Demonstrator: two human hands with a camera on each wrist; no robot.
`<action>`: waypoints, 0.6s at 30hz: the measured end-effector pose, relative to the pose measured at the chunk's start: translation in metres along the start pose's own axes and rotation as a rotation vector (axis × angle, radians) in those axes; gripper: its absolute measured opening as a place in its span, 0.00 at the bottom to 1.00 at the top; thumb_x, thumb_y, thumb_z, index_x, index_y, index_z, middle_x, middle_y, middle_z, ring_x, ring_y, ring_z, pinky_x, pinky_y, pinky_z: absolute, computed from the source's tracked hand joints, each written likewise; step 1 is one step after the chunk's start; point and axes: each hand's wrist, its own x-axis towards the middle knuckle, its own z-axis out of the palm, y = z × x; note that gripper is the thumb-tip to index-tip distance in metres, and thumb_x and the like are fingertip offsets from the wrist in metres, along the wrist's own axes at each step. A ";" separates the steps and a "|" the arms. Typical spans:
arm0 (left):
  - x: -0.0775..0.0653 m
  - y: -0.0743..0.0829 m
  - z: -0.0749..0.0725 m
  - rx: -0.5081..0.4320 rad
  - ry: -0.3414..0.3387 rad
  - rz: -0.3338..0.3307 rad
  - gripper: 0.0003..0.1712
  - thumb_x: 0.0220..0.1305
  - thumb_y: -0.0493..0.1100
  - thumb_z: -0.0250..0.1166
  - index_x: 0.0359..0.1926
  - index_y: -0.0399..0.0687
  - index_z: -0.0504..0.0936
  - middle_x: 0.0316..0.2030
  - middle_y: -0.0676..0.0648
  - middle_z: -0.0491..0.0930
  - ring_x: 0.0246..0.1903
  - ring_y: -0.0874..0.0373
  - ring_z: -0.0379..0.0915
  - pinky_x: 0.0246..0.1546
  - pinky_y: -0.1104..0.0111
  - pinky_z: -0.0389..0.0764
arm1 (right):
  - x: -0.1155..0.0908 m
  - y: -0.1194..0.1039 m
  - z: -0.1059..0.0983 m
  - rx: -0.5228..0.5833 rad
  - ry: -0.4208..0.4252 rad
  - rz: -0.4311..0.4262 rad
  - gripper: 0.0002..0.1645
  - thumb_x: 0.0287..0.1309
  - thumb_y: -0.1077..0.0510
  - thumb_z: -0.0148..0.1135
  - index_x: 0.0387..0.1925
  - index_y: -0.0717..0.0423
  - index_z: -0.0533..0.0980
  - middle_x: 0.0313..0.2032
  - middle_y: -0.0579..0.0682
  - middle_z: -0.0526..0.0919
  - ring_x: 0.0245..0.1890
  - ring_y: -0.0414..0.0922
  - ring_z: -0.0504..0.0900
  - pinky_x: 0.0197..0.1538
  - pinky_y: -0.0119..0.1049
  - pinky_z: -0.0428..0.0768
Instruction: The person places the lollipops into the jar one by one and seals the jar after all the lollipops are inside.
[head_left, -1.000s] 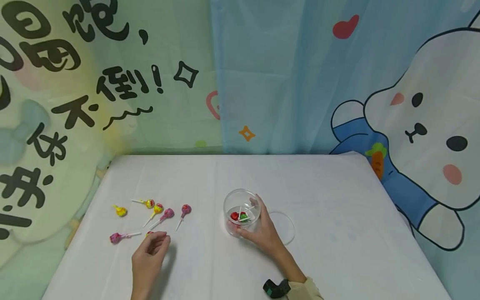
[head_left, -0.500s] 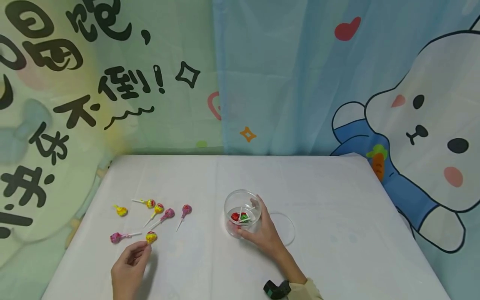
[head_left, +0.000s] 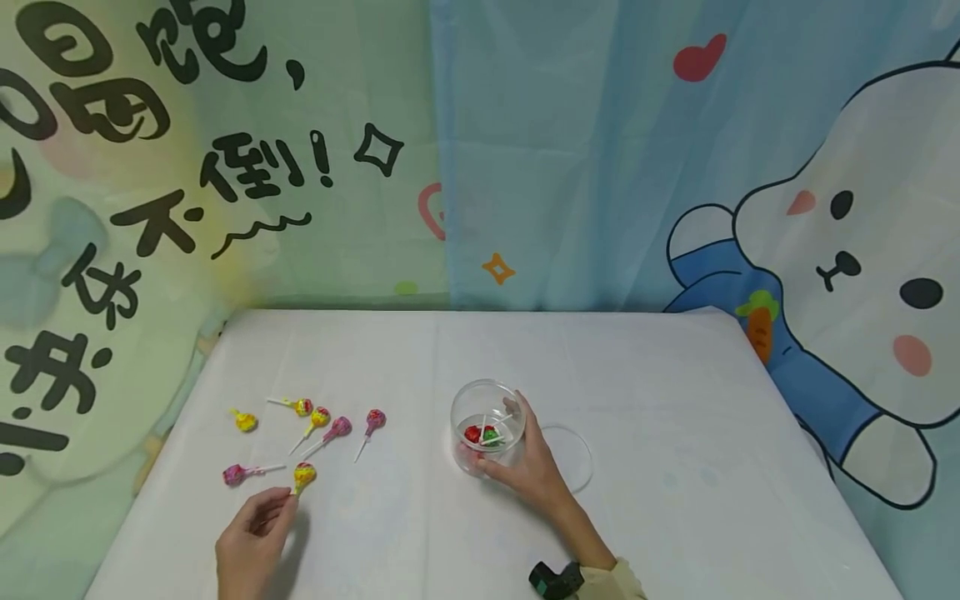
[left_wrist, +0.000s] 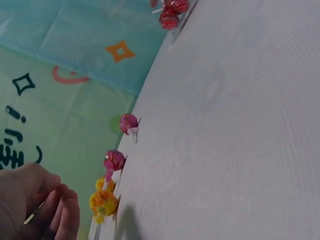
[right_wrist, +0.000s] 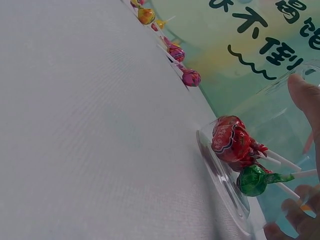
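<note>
Backdrop point(head_left: 585, 150): "不倒!" read plainly in black.
White table point(head_left: 675, 433): six loose lollipops point(head_left: 340, 427) lay on the left.
Right hand point(head_left: 528, 467): curled round the jar point(head_left: 459, 454).
Left hand point(head_left: 251, 533): fingertips drawn narrow, seemingly pinching a yellow lollipop point(head_left: 304, 475) by its hidden stick.
Jar: partly filled, I judged; red lollipops point(right_wrist: 232, 142) and a green lollipop point(right_wrist: 252, 181) were in, seven others outside.
Wrappers point(right_wrist: 227, 135): brand unreadable.

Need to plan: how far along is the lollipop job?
Partway, it seems. Done: red lollipops and a green one are inside the jar, which the right hand holds. Underway: the left hand is at a yellow lollipop, grip unclear. Remaining: probably six others on the table.
</note>
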 end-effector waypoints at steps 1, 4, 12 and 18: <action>0.001 0.002 0.000 -0.007 -0.008 0.012 0.09 0.57 0.35 0.69 0.40 0.42 0.84 0.33 0.42 0.85 0.24 0.80 0.69 0.24 0.88 0.72 | 0.000 0.000 0.000 0.002 0.002 0.000 0.67 0.40 0.50 0.78 0.75 0.51 0.46 0.70 0.56 0.64 0.70 0.57 0.63 0.70 0.63 0.60; 0.003 0.007 0.002 -0.052 -0.012 0.074 0.08 0.55 0.33 0.70 0.38 0.41 0.84 0.32 0.42 0.85 0.25 0.82 0.69 0.27 0.89 0.73 | 0.000 -0.001 0.000 0.012 0.005 -0.004 0.67 0.39 0.50 0.78 0.75 0.51 0.46 0.70 0.58 0.64 0.71 0.58 0.62 0.71 0.61 0.58; 0.020 0.022 0.008 -0.069 -0.031 0.220 0.09 0.54 0.32 0.70 0.37 0.39 0.84 0.34 0.43 0.86 0.31 0.83 0.71 0.35 0.87 0.76 | -0.001 0.001 0.000 0.010 0.000 -0.007 0.67 0.40 0.49 0.78 0.75 0.49 0.46 0.70 0.56 0.64 0.70 0.57 0.63 0.70 0.63 0.60; 0.041 0.024 0.016 -0.021 -0.071 0.271 0.10 0.54 0.33 0.70 0.40 0.38 0.84 0.36 0.42 0.86 0.35 0.58 0.81 0.36 0.87 0.76 | -0.002 0.001 0.000 0.007 0.001 -0.002 0.67 0.40 0.48 0.78 0.75 0.48 0.46 0.70 0.56 0.64 0.70 0.57 0.63 0.70 0.63 0.59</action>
